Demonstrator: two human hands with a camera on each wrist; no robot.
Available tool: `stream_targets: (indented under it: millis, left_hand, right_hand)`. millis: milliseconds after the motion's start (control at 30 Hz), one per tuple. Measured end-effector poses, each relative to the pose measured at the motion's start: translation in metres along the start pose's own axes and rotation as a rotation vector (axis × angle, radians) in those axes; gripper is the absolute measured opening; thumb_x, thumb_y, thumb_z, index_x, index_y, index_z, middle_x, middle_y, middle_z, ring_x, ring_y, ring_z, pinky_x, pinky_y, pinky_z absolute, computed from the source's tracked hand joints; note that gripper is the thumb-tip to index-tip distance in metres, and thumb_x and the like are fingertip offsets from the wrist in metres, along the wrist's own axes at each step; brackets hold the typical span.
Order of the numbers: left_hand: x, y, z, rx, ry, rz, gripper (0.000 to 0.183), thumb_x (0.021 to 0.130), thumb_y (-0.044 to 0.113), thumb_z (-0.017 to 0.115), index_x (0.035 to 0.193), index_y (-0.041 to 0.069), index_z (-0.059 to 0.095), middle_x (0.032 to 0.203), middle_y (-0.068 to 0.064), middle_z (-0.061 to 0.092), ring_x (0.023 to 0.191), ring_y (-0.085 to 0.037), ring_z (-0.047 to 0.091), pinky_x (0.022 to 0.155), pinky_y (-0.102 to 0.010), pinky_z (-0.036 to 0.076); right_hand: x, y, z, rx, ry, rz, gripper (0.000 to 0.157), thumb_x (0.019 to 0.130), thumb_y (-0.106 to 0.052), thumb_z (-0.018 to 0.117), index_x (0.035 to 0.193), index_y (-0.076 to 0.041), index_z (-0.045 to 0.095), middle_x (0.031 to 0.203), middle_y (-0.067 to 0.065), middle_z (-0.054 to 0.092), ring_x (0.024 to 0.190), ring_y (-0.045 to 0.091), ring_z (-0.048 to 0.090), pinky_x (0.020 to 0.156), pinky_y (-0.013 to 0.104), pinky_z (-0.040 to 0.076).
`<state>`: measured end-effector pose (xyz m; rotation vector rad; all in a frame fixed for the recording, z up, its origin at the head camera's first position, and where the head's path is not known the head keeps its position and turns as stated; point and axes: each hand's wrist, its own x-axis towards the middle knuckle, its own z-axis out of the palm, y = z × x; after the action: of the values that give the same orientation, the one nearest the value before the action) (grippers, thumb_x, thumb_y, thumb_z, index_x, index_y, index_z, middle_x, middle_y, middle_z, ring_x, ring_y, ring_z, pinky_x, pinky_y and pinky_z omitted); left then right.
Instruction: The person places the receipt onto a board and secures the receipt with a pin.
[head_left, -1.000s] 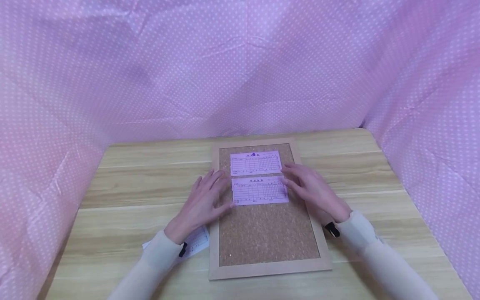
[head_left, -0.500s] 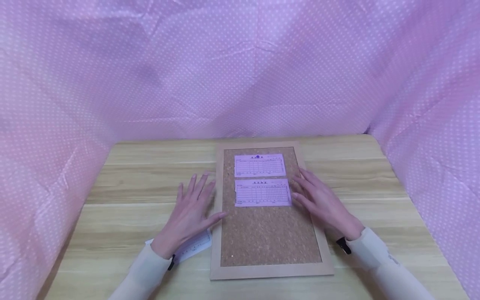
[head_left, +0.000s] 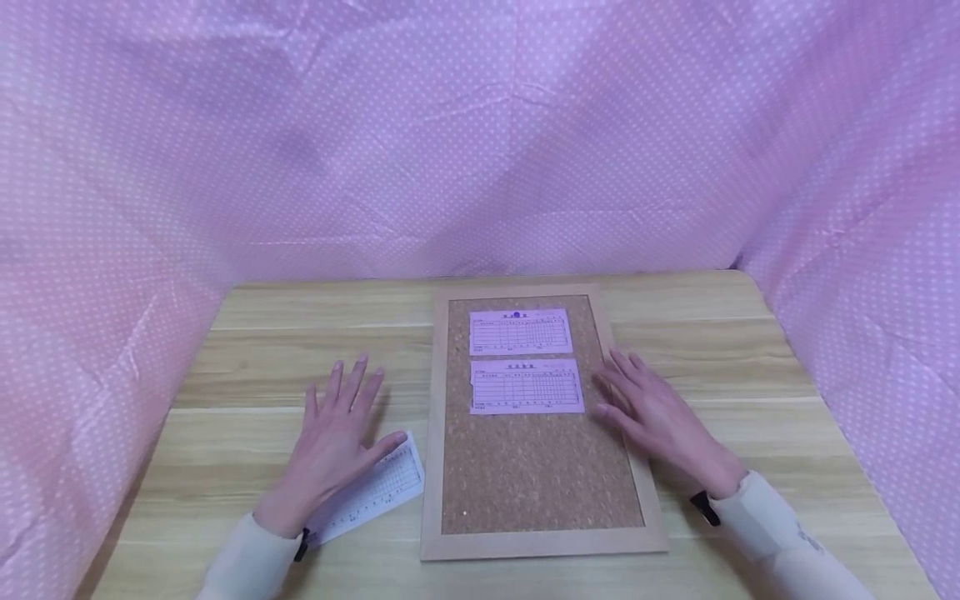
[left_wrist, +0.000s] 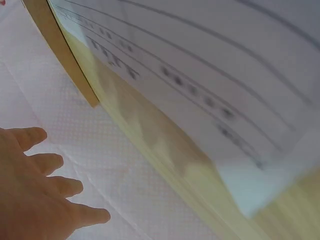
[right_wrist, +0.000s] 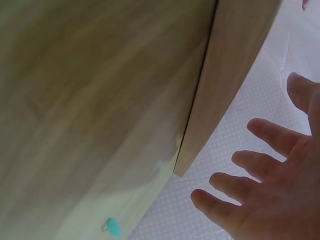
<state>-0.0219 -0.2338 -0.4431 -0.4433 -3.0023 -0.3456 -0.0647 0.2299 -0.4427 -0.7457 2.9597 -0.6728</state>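
Note:
A wood-framed cork board point(head_left: 540, 475) lies on the table. Two pink printed slips sit on its upper half: the upper slip point(head_left: 519, 333), with a purple pushpin point(head_left: 517, 315) at its top edge, and the lower slip point(head_left: 527, 387). My left hand point(head_left: 330, 450), fingers spread, is over a loose white printed slip point(head_left: 390, 492) left of the board and covers part of it. Whether it touches that slip I cannot tell. At the board's right frame edge is my right hand point(head_left: 663, 421), fingers loosely bent and holding nothing.
A teal pushpin point(right_wrist: 113, 227) lies on the wood-grain table point(head_left: 750, 350), as the right wrist view shows. Pink dotted cloth point(head_left: 480, 150) hangs behind the table and along both sides.
My left hand has moved off the board, leftward and nearer, to the loose white slip. My right hand has drawn slightly right, away from the pink slips, which stay on the cork.

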Motion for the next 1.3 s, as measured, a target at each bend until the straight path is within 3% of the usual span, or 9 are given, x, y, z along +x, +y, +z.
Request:
stream_targets:
  millis: [300,633,967,1133,1300]
  left_hand:
    - [-0.016,-0.021,-0.005,-0.004,-0.050,-0.027,0.095,0.090,0.062,0.068,0.159,0.004,0.036,0.170,-0.020,0.016,0.153,-0.053,0.013,0.113,-0.080,0.010]
    - [-0.035,-0.041,-0.007,-0.030,-0.110,-0.026,0.093,0.092,0.063,0.067,0.159,0.005,0.038,0.169,-0.023,0.018,0.152,-0.055,0.012,0.111,-0.082,0.009]
    - [-0.054,-0.057,-0.011,-0.067,-0.210,-0.076,0.101,0.086,0.069,0.070,0.158,0.006,0.040,0.169,-0.023,0.017,0.152,-0.054,0.007,0.112,-0.081,0.005]
    - [-0.059,-0.061,-0.011,-0.093,-0.246,-0.076,0.106,0.082,0.072,0.072,0.157,0.005,0.041,0.169,-0.023,0.019,0.151,-0.056,0.009,0.111,-0.082,0.007]
    - [-0.060,-0.067,-0.013,-0.114,-0.243,-0.064,0.098,0.083,0.067,0.074,0.155,0.006,0.046,0.166,-0.024,0.027,0.148,-0.058,0.019,0.109,-0.082,0.014]
  right_hand:
    - [-0.006,0.002,0.000,-0.046,-0.057,0.009,0.062,0.103,-0.041,0.063,0.150,-0.001,0.052,0.163,0.027,0.031,0.148,0.055,0.025,0.119,0.066,0.022]
    - [-0.010,0.005,0.005,-0.064,-0.079,0.011,0.063,0.104,-0.043,0.061,0.150,-0.001,0.051,0.162,0.026,0.033,0.146,0.055,0.030,0.116,0.067,0.028]
    - [-0.011,0.007,0.005,-0.070,-0.079,-0.022,0.061,0.103,-0.040,0.063,0.149,0.001,0.053,0.161,0.026,0.037,0.144,0.055,0.035,0.115,0.065,0.032]
    - [-0.012,0.007,0.003,-0.071,-0.091,-0.039,0.061,0.103,-0.038,0.064,0.149,0.000,0.052,0.161,0.026,0.036,0.143,0.055,0.035,0.115,0.065,0.031]
    - [-0.012,0.007,0.000,-0.067,-0.111,-0.042,0.061,0.104,-0.038,0.063,0.150,-0.001,0.051,0.163,0.025,0.033,0.144,0.055,0.035,0.116,0.065,0.030]
